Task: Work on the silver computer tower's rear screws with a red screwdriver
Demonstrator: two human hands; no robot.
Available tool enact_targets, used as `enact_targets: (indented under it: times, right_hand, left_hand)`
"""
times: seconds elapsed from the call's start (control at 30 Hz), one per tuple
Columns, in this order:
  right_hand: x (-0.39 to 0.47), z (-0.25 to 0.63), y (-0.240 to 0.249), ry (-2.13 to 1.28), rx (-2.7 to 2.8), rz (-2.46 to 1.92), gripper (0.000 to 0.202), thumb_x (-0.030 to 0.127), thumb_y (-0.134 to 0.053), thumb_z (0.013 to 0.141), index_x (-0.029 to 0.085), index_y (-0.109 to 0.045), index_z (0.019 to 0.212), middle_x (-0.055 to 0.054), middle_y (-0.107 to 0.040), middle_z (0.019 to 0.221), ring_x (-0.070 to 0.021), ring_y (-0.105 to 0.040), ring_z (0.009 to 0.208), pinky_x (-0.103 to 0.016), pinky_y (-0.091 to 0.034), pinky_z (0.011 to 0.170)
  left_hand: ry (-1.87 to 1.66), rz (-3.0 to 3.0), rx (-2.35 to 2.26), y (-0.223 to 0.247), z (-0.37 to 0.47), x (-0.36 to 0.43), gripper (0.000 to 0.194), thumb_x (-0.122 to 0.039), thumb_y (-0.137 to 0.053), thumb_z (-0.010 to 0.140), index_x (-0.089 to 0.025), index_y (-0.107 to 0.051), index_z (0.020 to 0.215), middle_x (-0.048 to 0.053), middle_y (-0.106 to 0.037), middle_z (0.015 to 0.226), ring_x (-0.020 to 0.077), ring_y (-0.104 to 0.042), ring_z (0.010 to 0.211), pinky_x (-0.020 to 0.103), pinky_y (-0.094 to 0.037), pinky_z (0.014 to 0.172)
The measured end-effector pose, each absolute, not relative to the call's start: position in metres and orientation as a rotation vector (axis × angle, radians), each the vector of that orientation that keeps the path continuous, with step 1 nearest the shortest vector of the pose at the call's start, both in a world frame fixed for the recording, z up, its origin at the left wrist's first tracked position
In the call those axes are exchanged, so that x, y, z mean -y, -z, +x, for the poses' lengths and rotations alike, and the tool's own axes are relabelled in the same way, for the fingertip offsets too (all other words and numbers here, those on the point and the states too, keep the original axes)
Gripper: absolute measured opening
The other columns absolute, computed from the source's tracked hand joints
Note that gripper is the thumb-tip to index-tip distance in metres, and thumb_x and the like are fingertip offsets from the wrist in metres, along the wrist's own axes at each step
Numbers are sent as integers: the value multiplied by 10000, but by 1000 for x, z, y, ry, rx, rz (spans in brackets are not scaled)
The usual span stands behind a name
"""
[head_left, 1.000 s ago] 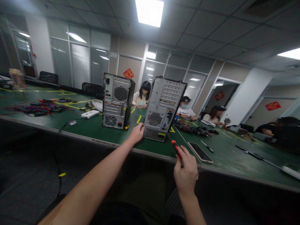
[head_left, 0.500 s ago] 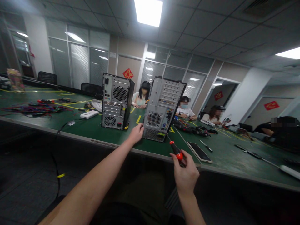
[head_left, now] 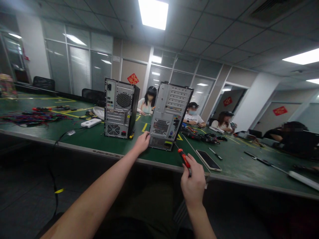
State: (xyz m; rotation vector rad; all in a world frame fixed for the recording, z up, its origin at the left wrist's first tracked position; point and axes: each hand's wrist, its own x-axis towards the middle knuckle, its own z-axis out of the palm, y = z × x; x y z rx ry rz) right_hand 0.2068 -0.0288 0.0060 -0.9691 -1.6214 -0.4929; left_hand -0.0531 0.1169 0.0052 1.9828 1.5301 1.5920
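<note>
A grey computer tower (head_left: 161,114) stands upright on the green table, its back panel with ports and vents facing me. My left hand (head_left: 142,143) grips its lower left edge; some of the fingers are hidden. In my right hand (head_left: 193,176) is a red-and-black screwdriver (head_left: 181,153), held by the handle. The slim shaft points up and left, and its tip is at the tower's lower right corner, though I cannot tell exactly what it touches. To the left, a second computer tower (head_left: 119,108) also shows its back.
A smartphone (head_left: 208,160) and a small pen-like tool (head_left: 215,153) lie right of my right hand. Dark cables (head_left: 204,136) sit behind them. On the left are a white power strip (head_left: 91,122) and tangled coloured wires (head_left: 32,118). Several people sit across the table.
My right hand has shifted its grip on the screwdriver, its fingers now further over the handle. The whole view has turned slightly right. My left hand stays at the tower's edge.
</note>
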Motion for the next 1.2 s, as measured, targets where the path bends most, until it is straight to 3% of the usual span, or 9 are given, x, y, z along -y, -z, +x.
enact_targets:
  times: [0.2, 0.4, 0.47, 0.6, 0.7, 0.8, 0.97, 1.2]
  right_hand:
    - [29, 207, -6, 497, 1620, -999, 331, 238, -503, 1012, 185, -640, 1309, -150, -702, 1274, -270, -666, 1135, -467, -540, 985]
    - [28, 206, 4, 446, 1452, -1098, 376, 456, -720, 916, 132, -712, 1106, -130, -768, 983, -246, -740, 837, -351, -589, 786]
    - [27, 207, 4, 441, 1468, -1072, 368, 431, -711, 928, 129, -711, 1138, -136, -769, 1025, -250, -745, 885, -357, -591, 822]
    - [27, 208, -1, 494, 1568, -990, 317, 244, -565, 1009, 168, -674, 1297, -140, -716, 1283, -253, -685, 1172, -414, -540, 1020]
    - [29, 206, -4, 497, 1635, -968, 340, 192, -498, 1024, 198, -670, 1317, -120, -691, 1339, -242, -654, 1226, -427, -527, 1044]
    - [28, 205, -2, 487, 1570, -995, 306, 290, -590, 1005, 161, -693, 1263, -141, -732, 1242, -253, -704, 1127, -403, -559, 987]
    - [25, 207, 4, 459, 1458, -1067, 437, 475, -741, 898, 109, -730, 1137, -137, -780, 989, -235, -750, 807, -339, -600, 779]
    - [28, 205, -4, 518, 1639, -948, 321, 207, -528, 1023, 182, -679, 1305, -127, -706, 1310, -240, -676, 1189, -406, -529, 1035]
  left_hand:
    - [-1579, 1983, -1497, -4, -54, -116, 262, -286, -429, 996, -200, -640, 1127, 109, -739, 1076, 250, -683, 985, 359, -511, 887]
    - [-1589, 1978, -1495, -4, -54, -117, 249, -281, -435, 995, -208, -637, 1120, 103, -740, 1083, 247, -682, 1007, 351, -507, 899]
    - [-1599, 1982, -1494, -3, -55, -118, 248, -280, -438, 993, -209, -639, 1120, 104, -739, 1094, 250, -682, 1022, 353, -504, 910]
    - [-1610, 1983, -1487, -2, -55, -120, 244, -277, -444, 993, -214, -639, 1127, 97, -738, 1111, 245, -683, 1037, 346, -501, 924]
    - [-1600, 1981, -1478, -1, -56, -120, 242, -285, -440, 998, -211, -636, 1119, 95, -735, 1113, 240, -682, 1025, 339, -500, 913]
    - [-1592, 1979, -1490, -2, -55, -120, 239, -278, -441, 997, -205, -635, 1117, 97, -733, 1106, 239, -680, 1021, 339, -498, 913]
    - [-1577, 1980, -1535, -4, -54, -118, 249, -263, -447, 991, -193, -633, 1141, 105, -733, 1100, 247, -677, 1034, 346, -497, 916]
    - [-1578, 1979, -1501, -3, -55, -119, 267, -286, -438, 998, -198, -639, 1151, 100, -732, 1109, 244, -676, 1025, 350, -501, 910]
